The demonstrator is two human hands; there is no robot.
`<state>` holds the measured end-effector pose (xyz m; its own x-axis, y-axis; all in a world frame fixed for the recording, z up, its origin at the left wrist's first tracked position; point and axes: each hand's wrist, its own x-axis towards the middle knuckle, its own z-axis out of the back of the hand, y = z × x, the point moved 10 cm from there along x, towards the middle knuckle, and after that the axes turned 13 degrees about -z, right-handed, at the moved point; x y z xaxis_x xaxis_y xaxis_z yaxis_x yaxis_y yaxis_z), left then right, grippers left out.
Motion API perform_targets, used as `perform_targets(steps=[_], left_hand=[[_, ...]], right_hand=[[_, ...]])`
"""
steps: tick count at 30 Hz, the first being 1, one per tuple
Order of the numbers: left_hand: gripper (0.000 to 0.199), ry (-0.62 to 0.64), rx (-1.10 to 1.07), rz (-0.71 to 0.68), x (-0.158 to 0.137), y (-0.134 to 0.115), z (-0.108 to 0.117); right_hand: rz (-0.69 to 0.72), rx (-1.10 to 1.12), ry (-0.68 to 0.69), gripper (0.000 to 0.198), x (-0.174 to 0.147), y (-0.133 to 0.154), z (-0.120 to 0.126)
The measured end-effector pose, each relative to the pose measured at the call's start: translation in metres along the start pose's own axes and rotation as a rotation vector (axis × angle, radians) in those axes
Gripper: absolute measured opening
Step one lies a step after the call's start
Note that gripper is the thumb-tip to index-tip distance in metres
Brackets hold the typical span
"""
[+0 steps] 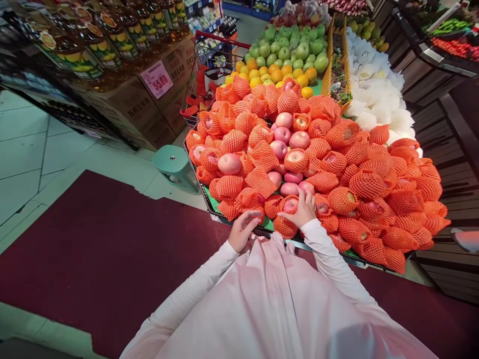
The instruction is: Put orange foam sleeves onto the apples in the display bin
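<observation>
At the front edge of the fruit stand, my left hand has its fingers bent and its thumb apart, with nothing visible between them. It is close to apples in orange foam nets. My right hand spans a netted apple, thumb on the near left side and fingers on the far right side. The apple's pink skin shows through the open top of its net. Bare pink apples lie just beyond this hand. Around them are heaped many orange-netted apples, and a bare apple rests farther left.
Oranges and green fruit lie behind the apples, white-wrapped fruit at back right. A green stool and shopping cart stand left, near boxes topped with oil bottles. A dark red mat covers the floor.
</observation>
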<state>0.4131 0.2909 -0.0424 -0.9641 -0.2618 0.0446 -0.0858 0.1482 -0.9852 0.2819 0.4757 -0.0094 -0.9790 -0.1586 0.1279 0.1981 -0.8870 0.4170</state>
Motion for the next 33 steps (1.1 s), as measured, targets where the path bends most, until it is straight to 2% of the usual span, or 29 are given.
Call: perform_targets(steps=[2,4,7,10,12,15,18,20,23,25,27,30,33], left_hand=[[0.027,0.005,0.168,-0.142,0.007,-0.017,0.011],[0.023,0.005,0.414,-0.282,0.012,-0.035,0.019],[0.022,0.046,0.786,-0.420,0.018,-0.049,0.022],[0.031,0.173,0.964,-0.487,0.024,-0.045,0.016],[0.035,0.225,1.031,-0.494,0.029,-0.041,0.017],[0.030,0.216,1.072,-0.533,0.039,-0.050,0.026],[0.020,0.140,1.014,-0.674,0.047,-0.079,0.036],[0.024,0.073,0.982,-0.743,0.054,-0.094,0.045],[0.029,0.052,1.005,-0.727,0.068,-0.095,0.048],[0.018,0.123,1.057,-0.682,0.078,-0.083,0.037],[0.007,0.249,1.146,-0.624,0.086,-0.063,0.017],[0.023,0.442,1.327,-0.477,0.096,-0.026,-0.012],[0.033,0.523,1.448,-0.264,0.106,0.005,-0.023]], right_hand=[[0.103,0.091,-0.022,0.099,0.004,0.024,0.011],[0.180,0.154,-0.009,0.078,0.008,0.046,0.012],[0.206,0.138,0.075,0.044,0.013,0.068,-0.010],[0.192,0.106,0.164,0.029,0.015,0.079,-0.037],[0.192,0.128,0.176,0.023,0.015,0.083,-0.042],[0.157,0.230,0.031,0.014,0.021,0.075,-0.014],[0.054,0.325,-0.238,0.009,0.027,0.047,0.039],[-0.017,0.345,-0.401,0.012,0.026,0.025,0.070],[-0.111,0.350,-0.559,0.018,0.018,-0.003,0.098],[-0.154,0.360,-0.618,0.018,0.009,-0.016,0.105],[-0.171,0.363,-0.658,0.017,-0.001,-0.021,0.108],[-0.165,0.340,-0.683,0.015,-0.015,-0.020,0.107],[-0.171,0.305,-0.712,0.015,-0.027,-0.021,0.108]])
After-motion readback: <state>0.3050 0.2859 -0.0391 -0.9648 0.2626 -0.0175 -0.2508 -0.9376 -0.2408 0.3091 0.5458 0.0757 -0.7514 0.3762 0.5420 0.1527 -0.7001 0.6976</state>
